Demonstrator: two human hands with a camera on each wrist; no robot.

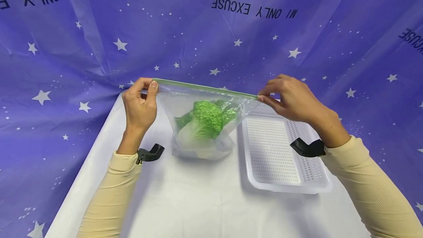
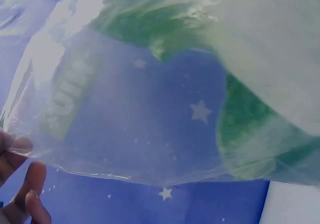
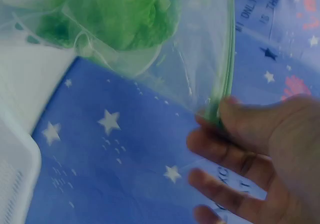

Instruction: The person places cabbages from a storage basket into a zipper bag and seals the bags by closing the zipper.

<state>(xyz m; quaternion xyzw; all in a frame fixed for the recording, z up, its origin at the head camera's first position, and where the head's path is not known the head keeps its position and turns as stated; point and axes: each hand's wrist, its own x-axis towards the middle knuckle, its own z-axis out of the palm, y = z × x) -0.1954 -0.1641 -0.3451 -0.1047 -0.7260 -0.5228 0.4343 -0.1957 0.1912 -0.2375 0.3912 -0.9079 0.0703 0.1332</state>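
Note:
A clear zip bag with a green zip strip hangs between my two hands, its bottom close over the white table. Inside it is a leafy green cabbage with a pale base. My left hand pinches the top left corner of the bag between thumb and fingers. At the other end of the strip, my right hand pinches the right corner; in the right wrist view its thumb lies on the strip. The strip is stretched straight and slopes slightly down to the right.
A white plastic basket with a perforated floor stands on the white table, right of the bag. Behind the table hangs a purple cloth with stars and printed words. Black wrist mounts sit on both forearms.

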